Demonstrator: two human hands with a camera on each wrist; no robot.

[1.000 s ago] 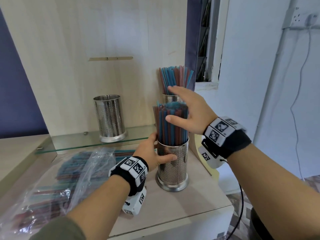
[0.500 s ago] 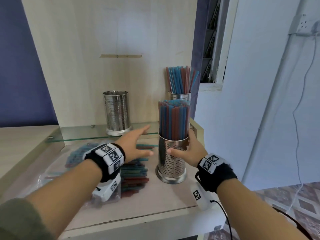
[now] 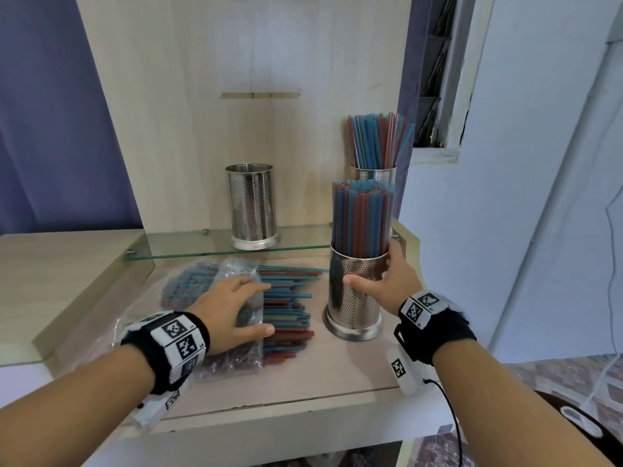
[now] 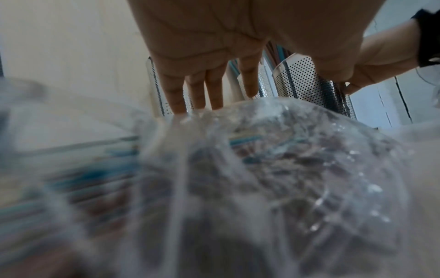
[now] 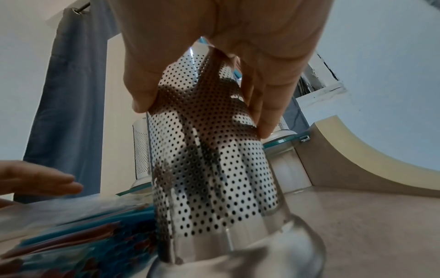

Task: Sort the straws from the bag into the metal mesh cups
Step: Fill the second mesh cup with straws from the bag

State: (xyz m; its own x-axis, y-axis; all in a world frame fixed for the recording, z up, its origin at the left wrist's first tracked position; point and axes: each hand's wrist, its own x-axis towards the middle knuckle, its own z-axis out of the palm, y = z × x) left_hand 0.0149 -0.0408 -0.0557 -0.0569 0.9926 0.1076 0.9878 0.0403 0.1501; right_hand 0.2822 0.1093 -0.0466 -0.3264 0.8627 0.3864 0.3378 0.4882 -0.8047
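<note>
A metal mesh cup point(image 3: 354, 298) packed with upright red and blue straws point(image 3: 362, 220) stands on the wooden counter. My right hand point(image 3: 387, 281) grips its wall, thumb in front and fingers behind; the right wrist view shows the same cup point(image 5: 209, 159). My left hand point(image 3: 232, 308) lies with straight fingers on the clear plastic bag point(image 3: 236, 358), from which red and blue straws point(image 3: 286, 311) stick out to the right. Seen from the left wrist, the fingers point(image 4: 197, 90) reach over the crinkled bag point(image 4: 262, 178). An empty mesh cup point(image 3: 253, 207) and a filled one point(image 3: 374, 171) stand on the glass shelf.
The glass shelf point(image 3: 185, 244) runs along the back, just above the counter point(image 3: 320, 375). A wooden back panel point(image 3: 236, 62) rises behind it. The counter's raised right edge point(image 3: 413, 237) curves beside the held cup. The white wall point(image 3: 539, 197) is to the right.
My left hand left the cup and moved left and down onto the bag. My right hand came down from the straw tops and took hold of the cup's wall.
</note>
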